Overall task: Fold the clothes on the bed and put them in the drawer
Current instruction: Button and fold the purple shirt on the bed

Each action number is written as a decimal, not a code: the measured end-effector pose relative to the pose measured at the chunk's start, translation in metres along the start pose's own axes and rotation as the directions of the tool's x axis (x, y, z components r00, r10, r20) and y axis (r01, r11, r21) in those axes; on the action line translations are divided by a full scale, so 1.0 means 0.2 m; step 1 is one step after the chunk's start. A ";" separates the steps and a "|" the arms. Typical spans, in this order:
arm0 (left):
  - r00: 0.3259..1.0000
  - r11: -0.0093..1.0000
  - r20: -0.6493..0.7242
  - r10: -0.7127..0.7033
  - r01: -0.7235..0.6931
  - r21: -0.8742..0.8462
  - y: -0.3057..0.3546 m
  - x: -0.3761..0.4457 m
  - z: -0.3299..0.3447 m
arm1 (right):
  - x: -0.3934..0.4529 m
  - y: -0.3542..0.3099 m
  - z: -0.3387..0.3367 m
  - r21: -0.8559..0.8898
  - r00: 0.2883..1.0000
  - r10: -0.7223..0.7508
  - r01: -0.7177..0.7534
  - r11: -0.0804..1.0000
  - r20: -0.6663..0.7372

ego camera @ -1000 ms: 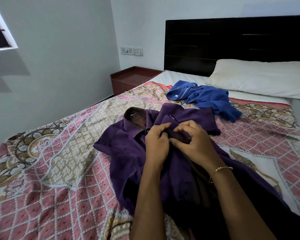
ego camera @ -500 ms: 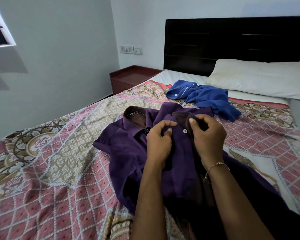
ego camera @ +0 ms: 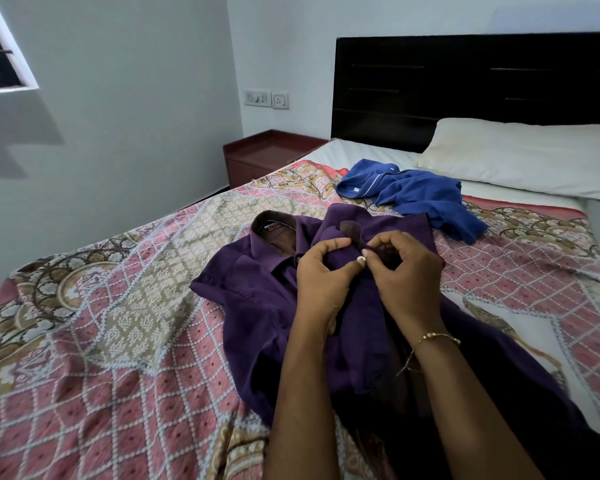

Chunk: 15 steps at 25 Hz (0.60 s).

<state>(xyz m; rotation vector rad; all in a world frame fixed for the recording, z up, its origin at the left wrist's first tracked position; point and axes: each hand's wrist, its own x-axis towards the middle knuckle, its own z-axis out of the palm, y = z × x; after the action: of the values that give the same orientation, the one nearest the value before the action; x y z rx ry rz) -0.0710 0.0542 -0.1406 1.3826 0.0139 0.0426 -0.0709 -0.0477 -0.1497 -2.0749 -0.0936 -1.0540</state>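
I take the purple shirt [ego camera: 264,306] as my landmark; it lies face up in the middle of the bed [ego camera: 118,323], on the patterned cover, with its collar turned toward the headboard [ego camera: 465,81]. My left hand [ego camera: 321,282] and my right hand [ego camera: 407,275] meet over the front placket of the shirt, just below the collar. The left one pinches one edge of the cloth between thumb and forefinger, and the right one has its fingers curled on the other edge, its thumb tip touching the left thumb. I judge I am closing a button here, because a shirt with a fastened front keeps its shape when it is folded. I cannot see the button itself under the thumbs.

Beyond the shirt, toward the headboard and a little to the right, the blue garment [ego camera: 420,192] lies in a loose heap, not folded yet, near the pillow [ego camera: 534,157]. To the far left of the shirt's collar, beside the bed, stands the red-brown bedside cabinet [ego camera: 267,154]; perhaps the drawer is there, but I cannot tell this.

So the task is at an early stage: neither garment is folded and nothing is put away.
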 end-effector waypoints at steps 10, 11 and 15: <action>0.997 0.997 -0.078 0.016 -0.021 -0.072 0.00 0.00 0.00 | 0.00 -0.03 -0.03 0.564 0.790 0.512 -0.605 0.563 0.337; 0.996 0.996 -0.091 -0.001 -0.007 -0.085 0.00 0.01 0.00 | 0.00 -0.03 -0.03 0.585 0.768 0.531 -0.627 0.514 0.358; 0.990 0.992 -0.120 -0.077 0.064 -0.107 -0.02 0.01 -0.01 | -0.01 -0.03 -0.03 0.569 0.765 0.532 -0.635 0.523 0.364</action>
<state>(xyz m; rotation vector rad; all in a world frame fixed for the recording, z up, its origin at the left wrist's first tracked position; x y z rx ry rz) -0.0681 0.0548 -0.1439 1.2740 0.1626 0.0686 -0.0779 -0.0461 -0.1455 -1.3312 0.1436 -0.3397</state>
